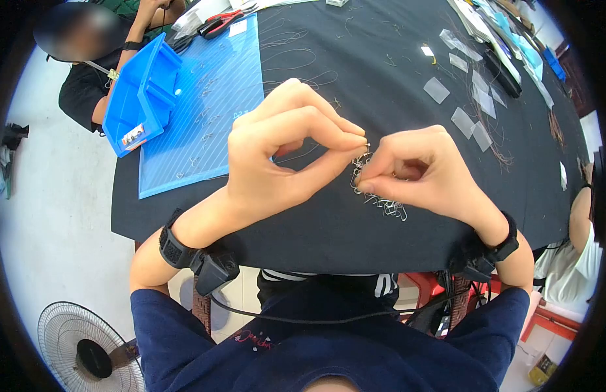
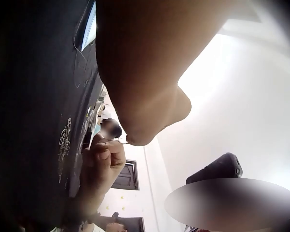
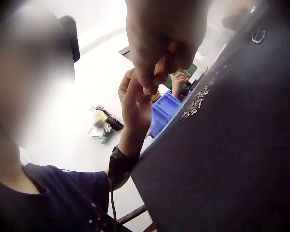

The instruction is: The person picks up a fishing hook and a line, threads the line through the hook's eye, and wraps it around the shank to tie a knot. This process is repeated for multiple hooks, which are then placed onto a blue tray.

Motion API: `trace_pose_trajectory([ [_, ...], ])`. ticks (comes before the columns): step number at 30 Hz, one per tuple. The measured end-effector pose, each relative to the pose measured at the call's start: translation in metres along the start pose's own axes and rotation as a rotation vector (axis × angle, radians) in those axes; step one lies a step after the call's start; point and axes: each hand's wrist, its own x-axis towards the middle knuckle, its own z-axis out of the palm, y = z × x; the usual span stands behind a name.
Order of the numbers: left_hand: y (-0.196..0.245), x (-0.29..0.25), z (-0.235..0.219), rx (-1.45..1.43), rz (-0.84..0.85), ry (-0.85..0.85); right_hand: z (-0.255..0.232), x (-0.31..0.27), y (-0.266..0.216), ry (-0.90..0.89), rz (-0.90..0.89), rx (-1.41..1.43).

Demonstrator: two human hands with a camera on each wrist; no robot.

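Tiny metal hook (image 1: pixel 367 145) at frame center, pinched between my left hand (image 1: pixel 283 153) and right hand (image 1: pixel 420 171), both closed on it. Hook pile (image 1: pixel 376 196) just below. Slip likely drops it into the pile: weak fingertip grip.

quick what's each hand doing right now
Left hand: pinching a small wire hook between thumb and forefinger.
Right hand: pinching the same wire hook.

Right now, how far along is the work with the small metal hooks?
Done: a few hooks lie spread on the blue mat. In hand: the left hand and right hand pinch one small wire piece between their fingertips. Left: a tangled pile of hooks waits on the black table under the hands.
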Motion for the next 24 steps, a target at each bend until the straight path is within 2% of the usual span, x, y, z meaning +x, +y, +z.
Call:
trace_pose_trajectory([
  [7, -0.001, 0.000, 0.002, 0.037, -0.017, -0.046, -0.003, -0.003, -0.009, 0.067, -0.161, -0.047],
  [9, 0.000, 0.001, 0.005, 0.006, -0.056, -0.093, -0.007, -0.003, -0.014, 0.132, -0.117, -0.037],
  [12, -0.001, 0.001, 0.009, -0.067, 0.013, -0.117, -0.005, -0.001, -0.011, 0.256, -0.056, -0.014],
  [14, 0.001, 0.000, 0.009, -0.115, -0.012, -0.131, -0.005, 0.003, -0.007, 0.317, -0.025, -0.001],
  [19, 0.005, -0.001, 0.008, -0.164, -0.043, -0.111, 0.003, 0.006, 0.012, 0.125, 0.144, 0.161],
  [22, 0.006, -0.003, 0.003, -0.090, -0.113, -0.059, 0.000, 0.006, 0.006, -0.040, 0.197, 0.114],
  [24, 0.004, -0.003, 0.002, -0.035, -0.152, 0.001, 0.003, 0.002, 0.003, -0.046, 0.198, 0.163],
])
